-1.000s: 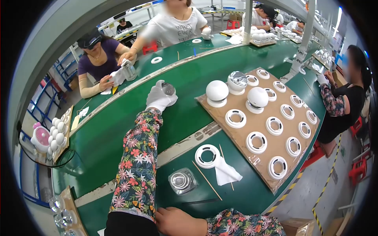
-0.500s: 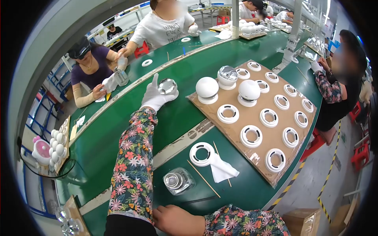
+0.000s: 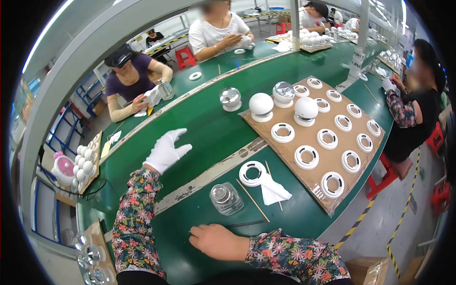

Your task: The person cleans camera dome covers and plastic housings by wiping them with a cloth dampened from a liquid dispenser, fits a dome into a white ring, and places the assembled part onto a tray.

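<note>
My left hand (image 3: pixel 167 150), in a white glove, is over the green belt with its fingers apart and nothing in them. Beyond it a silvery glass globe on a white base (image 3: pixel 231 99) stands on the belt. My right hand (image 3: pixel 213 240), bare, rests near the table's front edge with its fingers curled down; whatever may be under them is hidden. The nearest thing to it is a dark strip (image 3: pixel 244 223). A clear glass jar (image 3: pixel 226 199) stands behind it, with a white ring (image 3: pixel 252 174), a white cloth (image 3: pixel 274 191) and thin wooden sticks (image 3: pixel 253 200) to the right.
A cardboard-covered board (image 3: pixel 304 178) carries several white rings and three globes. Across the belt, a person in purple (image 3: pixel 130 80) holds a cloth and a glass jar. Another person (image 3: pixel 218 33) handles a white part. A person stands at the right, and a metal post rises behind the board.
My left hand has let go of the silvery globe, which now stands on the belt, and has drawn back toward the lower left. My right hand has come away from the left sleeve.
</note>
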`<control>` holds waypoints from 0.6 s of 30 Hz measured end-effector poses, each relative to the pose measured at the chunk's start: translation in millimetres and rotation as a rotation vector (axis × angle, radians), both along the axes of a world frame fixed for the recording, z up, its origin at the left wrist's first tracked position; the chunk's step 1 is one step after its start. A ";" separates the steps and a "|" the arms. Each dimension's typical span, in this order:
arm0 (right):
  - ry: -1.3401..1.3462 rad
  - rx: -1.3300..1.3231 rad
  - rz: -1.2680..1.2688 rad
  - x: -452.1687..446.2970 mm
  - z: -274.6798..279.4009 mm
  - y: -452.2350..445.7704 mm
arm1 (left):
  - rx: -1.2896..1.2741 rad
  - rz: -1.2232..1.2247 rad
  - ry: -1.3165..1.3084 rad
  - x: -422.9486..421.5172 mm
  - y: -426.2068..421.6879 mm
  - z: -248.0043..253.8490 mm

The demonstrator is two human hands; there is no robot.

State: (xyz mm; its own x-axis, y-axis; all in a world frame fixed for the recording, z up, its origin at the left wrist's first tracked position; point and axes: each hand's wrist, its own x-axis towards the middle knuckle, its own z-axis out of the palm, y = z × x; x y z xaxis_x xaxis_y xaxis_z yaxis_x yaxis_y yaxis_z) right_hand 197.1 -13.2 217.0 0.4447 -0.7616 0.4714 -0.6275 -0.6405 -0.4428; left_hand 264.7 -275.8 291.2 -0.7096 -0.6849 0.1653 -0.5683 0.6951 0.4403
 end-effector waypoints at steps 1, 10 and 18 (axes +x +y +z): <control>0.001 0.000 0.006 -1.0 2.1 -0.1 | -0.057 -0.053 -0.029 8.7 9.5 0.2; -0.101 0.109 0.058 3.5 -0.1 1.4 | -0.182 0.015 0.093 98.1 147.1 26.0; -0.521 0.433 0.322 -7.8 60.7 28.1 | -0.227 0.309 0.195 185.8 297.5 -27.0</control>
